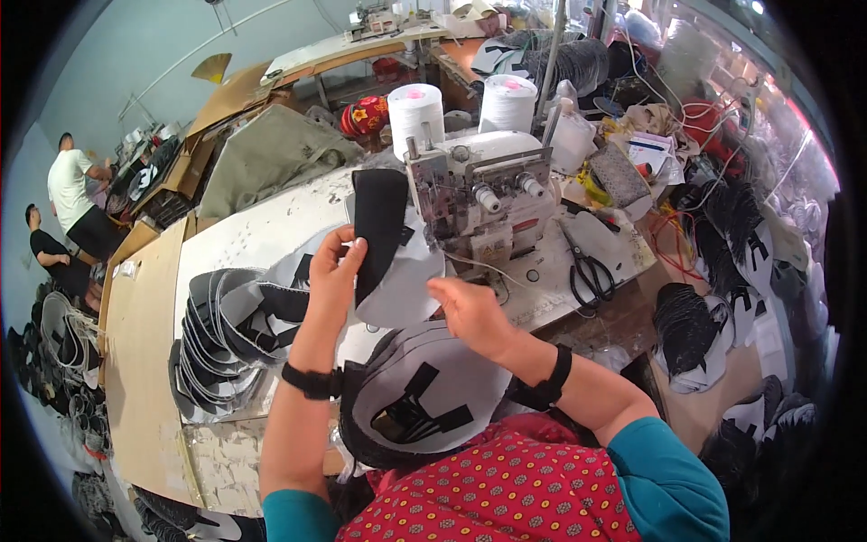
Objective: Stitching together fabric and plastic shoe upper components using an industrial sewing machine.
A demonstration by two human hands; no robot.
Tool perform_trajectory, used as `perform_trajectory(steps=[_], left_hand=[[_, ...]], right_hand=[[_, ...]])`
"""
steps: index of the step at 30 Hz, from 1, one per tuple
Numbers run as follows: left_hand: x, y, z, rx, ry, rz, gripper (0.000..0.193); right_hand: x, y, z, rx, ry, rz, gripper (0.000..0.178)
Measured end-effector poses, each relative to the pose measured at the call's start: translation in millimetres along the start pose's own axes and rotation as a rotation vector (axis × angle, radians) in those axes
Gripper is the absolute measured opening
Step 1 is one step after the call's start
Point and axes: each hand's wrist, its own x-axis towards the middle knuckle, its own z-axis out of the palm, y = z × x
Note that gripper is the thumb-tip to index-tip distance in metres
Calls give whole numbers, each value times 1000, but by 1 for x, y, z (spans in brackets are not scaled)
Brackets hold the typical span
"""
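My left hand (336,271) pinches a grey-and-black fabric shoe piece (390,262) and holds it up in front of the white sewing machine (479,194). The piece's black strip stands upright above my fingers. My right hand (470,312) grips the lower right edge of the same piece. Just below my hands, a stack of grey shoe pieces with black stripes (420,397) rests on my lap. Both wrists wear black bands.
A fanned pile of grey-and-black pieces (226,334) lies left on the worn white table (244,235). Black scissors (589,271) lie right of the machine. Two white thread cones (461,108) stand behind it. More cut pieces (713,262) are heaped on the right. Two people (68,217) are at far left.
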Motion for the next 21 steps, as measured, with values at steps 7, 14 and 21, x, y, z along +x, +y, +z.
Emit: perform_trajectory(steps=[7,14,21], left_hand=[[-1,4,-27,239,213,-116,21],[-68,31,-12,149,-79,-583,40],[-70,23,27,427,-336,252,38]], right_hand=[[0,-4,-6,-513,51,-411,33],[19,-4,-19,-447,102,-302,26],[22,-31,-34,44,-33,-20,16]])
